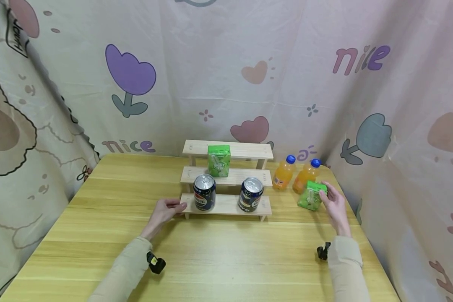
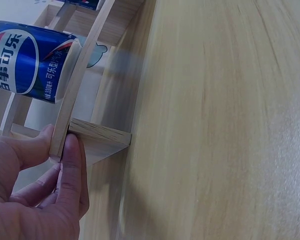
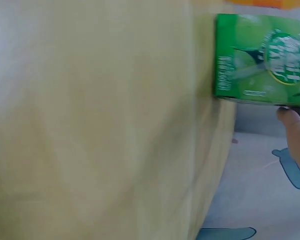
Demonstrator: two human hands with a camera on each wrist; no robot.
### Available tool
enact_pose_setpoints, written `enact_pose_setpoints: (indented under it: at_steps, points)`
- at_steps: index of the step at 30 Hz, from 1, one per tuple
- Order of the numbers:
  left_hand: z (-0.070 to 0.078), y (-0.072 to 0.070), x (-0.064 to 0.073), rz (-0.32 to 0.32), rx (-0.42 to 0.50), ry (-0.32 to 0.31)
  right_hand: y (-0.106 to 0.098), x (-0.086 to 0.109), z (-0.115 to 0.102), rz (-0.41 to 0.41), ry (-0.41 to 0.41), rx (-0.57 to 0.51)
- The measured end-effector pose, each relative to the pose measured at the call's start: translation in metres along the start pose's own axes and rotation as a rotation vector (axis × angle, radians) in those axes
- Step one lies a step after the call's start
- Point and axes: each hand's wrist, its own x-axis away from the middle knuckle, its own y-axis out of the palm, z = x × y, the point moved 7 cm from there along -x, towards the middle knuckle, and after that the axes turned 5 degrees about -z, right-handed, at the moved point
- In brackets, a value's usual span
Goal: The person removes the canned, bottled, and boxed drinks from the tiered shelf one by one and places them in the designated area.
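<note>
My left hand (image 1: 165,213) pinches the left end of the lowest board on a three-step wooden shelf (image 1: 226,205); the left wrist view shows the thumb above the board and fingers (image 2: 72,170) beneath it. On that board stand two dark blue Pepsi cans (image 1: 204,193), one near each end. A green drink carton (image 1: 219,161) sits upright on the middle step. To the right of the shelf, my right hand (image 1: 334,205) grips a second green drink carton (image 1: 309,196) by its right side, the carton slightly tilted. The right wrist view cuts off most of this hand.
Two orange drink bottles with blue caps (image 1: 284,173) stand on the wooden table (image 1: 226,260), right of the shelf and just behind the held carton. A printed curtain (image 1: 196,75) hangs behind the table and along both sides.
</note>
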Motion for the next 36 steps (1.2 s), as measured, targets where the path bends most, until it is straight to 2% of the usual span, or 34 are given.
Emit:
enact_pose_setpoints:
  at_steps: [3,6,9,11,14,17,19,21,24,28,36]
  points:
    - [-0.001,0.0,0.0,-0.004,0.009,-0.003,0.002,0.002,0.002,-0.023,0.056,-0.012]
    - [-0.001,0.0,-0.001,-0.008,0.024,-0.001,0.005,0.003,0.002,-0.038,0.079,-0.036]
    - [-0.001,0.0,-0.001,-0.006,0.03,0.006,0.007,0.002,0.0,-0.028,0.091,-0.012]
    - [-0.001,0.0,-0.002,-0.004,0.027,0.004,0.007,0.002,-0.001,0.007,0.092,0.027]
    - [-0.002,0.0,-0.001,0.003,0.031,-0.005,0.005,0.0,-0.006,0.123,0.045,0.077]
    - [-0.002,0.0,-0.001,0.004,0.025,-0.004,0.005,0.0,-0.015,0.257,-0.048,0.127]
    - [-0.003,0.0,-0.001,0.008,0.023,-0.008,0.009,0.001,-0.024,0.302,-0.109,0.187]
    - [-0.003,0.0,-0.001,0.008,0.016,-0.008,0.016,0.001,-0.035,0.312,-0.164,0.249]
    - [-0.002,0.001,-0.001,0.004,0.016,-0.009,0.031,-0.001,-0.051,0.283,-0.214,0.322]
    - [-0.003,0.001,-0.001,0.0,0.018,-0.012,0.056,-0.004,-0.073,0.194,-0.245,0.346]
    - [-0.002,0.0,-0.001,-0.001,0.007,-0.014,0.113,-0.006,-0.1,-0.026,-0.209,0.408]
